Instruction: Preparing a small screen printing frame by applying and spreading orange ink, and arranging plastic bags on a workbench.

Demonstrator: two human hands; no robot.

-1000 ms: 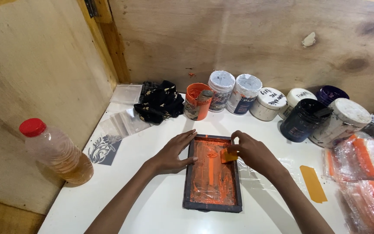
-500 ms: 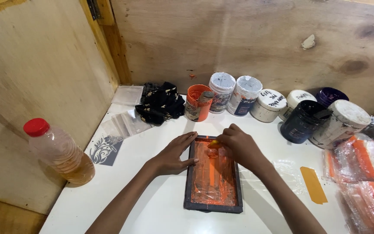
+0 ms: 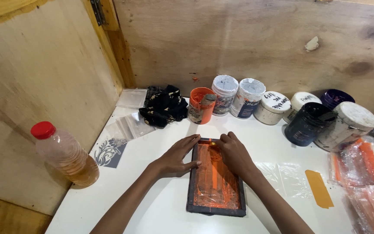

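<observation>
You are at a white table (image 3: 161,212) pushed into a corner of bare wooden walls (image 3: 247,39). Your left hand (image 3: 176,157) lies flat and open, fingers spread, pressing on the left edge of a small printing frame (image 3: 215,210). The frame sits flat on the table right in front of you, between your two hands.

Your right hand (image 3: 234,154) is curled over the far end of the frame, on the orange ink. It seems to press something small down there, but I cannot tell what, because the fingers hide it.

The frame looks stiff and light, with a dark rim and a thin mesh (image 3: 215,190) in the middle. The mesh is soft and wet with ink, so it will be slippery and messy. I think the dark rim is the best place to hold it, not the middle.

Just past your right hand stands an open orange pot (image 3: 201,105) with orange paint inside. Next to it are two white tubs (image 3: 236,96) with smeared lids, then more closed tubs (image 3: 278,108), and a dark pot (image 3: 308,123). You cannot see inside those.

Far off to your left stands a plastic bottle (image 3: 63,154) with a red cap, about half full of pale brown liquid. A black cloth (image 3: 163,106) lies beyond your left hand. Clear bags with orange things (image 3: 364,173) lie to your right.
</observation>
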